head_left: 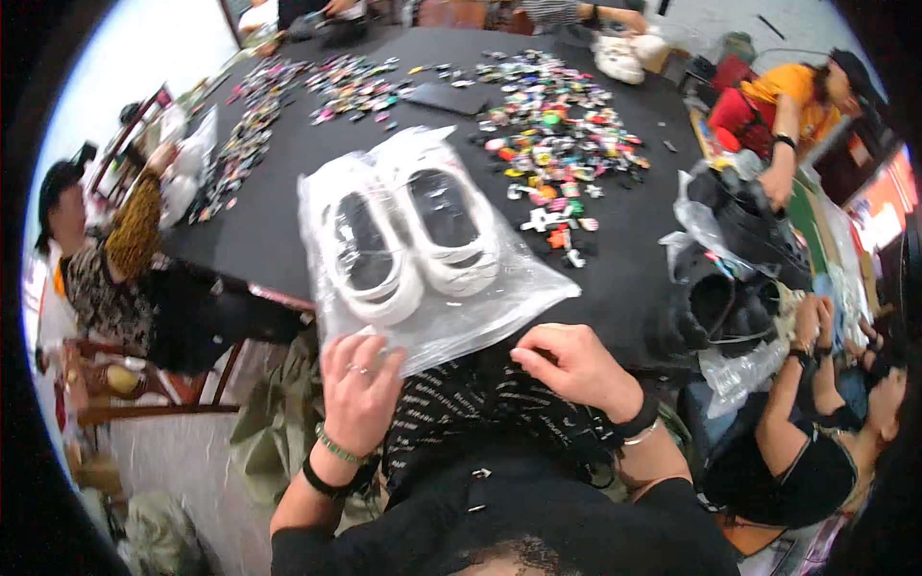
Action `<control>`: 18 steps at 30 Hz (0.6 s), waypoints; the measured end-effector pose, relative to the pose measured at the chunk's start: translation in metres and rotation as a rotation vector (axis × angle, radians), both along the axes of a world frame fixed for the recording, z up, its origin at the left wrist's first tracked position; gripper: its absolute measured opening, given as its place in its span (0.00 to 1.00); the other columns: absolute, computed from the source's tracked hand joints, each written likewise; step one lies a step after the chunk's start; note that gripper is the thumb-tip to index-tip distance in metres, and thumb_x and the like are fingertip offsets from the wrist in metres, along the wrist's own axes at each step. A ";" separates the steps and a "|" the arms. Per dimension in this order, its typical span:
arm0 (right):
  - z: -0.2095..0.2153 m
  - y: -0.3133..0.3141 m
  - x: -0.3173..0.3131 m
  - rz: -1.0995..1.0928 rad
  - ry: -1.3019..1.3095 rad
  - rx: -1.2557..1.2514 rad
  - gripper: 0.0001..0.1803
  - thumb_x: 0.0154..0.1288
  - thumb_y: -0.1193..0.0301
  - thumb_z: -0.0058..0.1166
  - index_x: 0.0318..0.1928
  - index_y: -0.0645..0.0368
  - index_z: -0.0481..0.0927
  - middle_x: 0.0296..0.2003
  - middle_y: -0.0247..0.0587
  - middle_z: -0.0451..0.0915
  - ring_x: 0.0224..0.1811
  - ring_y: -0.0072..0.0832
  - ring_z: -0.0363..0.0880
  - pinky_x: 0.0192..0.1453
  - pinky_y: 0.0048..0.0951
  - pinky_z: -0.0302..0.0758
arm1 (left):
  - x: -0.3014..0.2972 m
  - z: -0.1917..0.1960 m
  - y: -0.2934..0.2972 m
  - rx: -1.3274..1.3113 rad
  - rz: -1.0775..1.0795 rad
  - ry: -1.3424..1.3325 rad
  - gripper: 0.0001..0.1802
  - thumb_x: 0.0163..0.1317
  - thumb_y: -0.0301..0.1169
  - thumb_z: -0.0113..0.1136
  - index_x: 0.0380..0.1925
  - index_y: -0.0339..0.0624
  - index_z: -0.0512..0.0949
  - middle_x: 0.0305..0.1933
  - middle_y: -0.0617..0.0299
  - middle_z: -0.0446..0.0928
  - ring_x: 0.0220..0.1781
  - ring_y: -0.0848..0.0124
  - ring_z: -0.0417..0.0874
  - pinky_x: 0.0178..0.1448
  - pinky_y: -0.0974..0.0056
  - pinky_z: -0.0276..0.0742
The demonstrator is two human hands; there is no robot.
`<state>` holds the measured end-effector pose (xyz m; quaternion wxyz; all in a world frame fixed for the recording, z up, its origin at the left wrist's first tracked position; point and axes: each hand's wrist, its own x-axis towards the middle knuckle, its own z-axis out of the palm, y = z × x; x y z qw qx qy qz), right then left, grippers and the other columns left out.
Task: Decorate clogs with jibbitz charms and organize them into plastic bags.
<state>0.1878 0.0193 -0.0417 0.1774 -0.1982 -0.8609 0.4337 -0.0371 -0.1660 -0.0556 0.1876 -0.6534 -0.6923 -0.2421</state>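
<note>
Hands meet at the near edge of a clear plastic bag (423, 288) that lies on the black table (279, 192) straight ahead of the person, at twelve o'clock from the chest. The left hand (358, 392) lies flat with fingers spread over the bag's near left corner, pressing it down rather than pinching it; the right hand (572, 369) is curled at the bag's near right edge, fingers bent in, though whether film is actually caught between them I cannot tell. Inside the bag sit two white clog shoes (408, 240) side by side, soles down, openings up, toes pointing away. Judging by this, the pair is already bagged and what seems left is dealing with the near edge of the film, which looks loose and unsealed. At one o'clock beyond the bag spreads a broad scatter of small coloured charms (562, 134), with more at eleven o'clock; none appear fixed on these shoes, as far as the view shows. At three o'clock a heap of black clogs in plastic (730, 278) waits by a seated person's arms (802, 384). Another person (106, 259) sits at nine o'clock, and one in an orange top (797, 96) leans in at two o'clock.
</note>
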 end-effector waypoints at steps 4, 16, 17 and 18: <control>0.005 -0.010 -0.014 0.087 0.007 -0.018 0.08 0.64 0.71 0.59 0.36 0.64 0.78 0.29 0.47 0.78 0.28 0.40 0.78 0.35 0.35 0.75 | -0.006 0.007 0.001 -0.028 -0.065 -0.096 0.15 0.43 0.28 0.72 0.33 0.42 0.81 0.34 0.61 0.74 0.39 0.58 0.75 0.45 0.56 0.73; 0.009 -0.037 -0.051 0.318 0.278 0.280 0.15 0.57 0.78 0.61 0.45 0.66 0.77 0.50 0.52 0.78 0.54 0.47 0.77 0.59 0.41 0.75 | -0.005 0.033 0.008 0.103 -0.072 -0.354 0.06 0.51 0.22 0.68 0.26 0.40 0.79 0.27 0.60 0.74 0.31 0.59 0.76 0.39 0.58 0.72; 0.012 -0.037 -0.054 0.327 0.269 0.282 0.15 0.57 0.78 0.61 0.45 0.66 0.77 0.50 0.52 0.78 0.54 0.47 0.77 0.59 0.41 0.75 | -0.005 0.039 0.009 0.207 -0.016 -0.359 0.06 0.51 0.21 0.68 0.27 0.39 0.80 0.26 0.60 0.74 0.30 0.60 0.76 0.37 0.58 0.72; 0.015 -0.037 -0.059 0.312 0.275 0.374 0.17 0.56 0.79 0.60 0.47 0.66 0.77 0.52 0.54 0.76 0.57 0.48 0.75 0.61 0.41 0.74 | -0.008 0.045 0.011 0.267 0.002 -0.295 0.07 0.50 0.18 0.68 0.27 0.39 0.80 0.26 0.59 0.76 0.27 0.60 0.77 0.35 0.59 0.73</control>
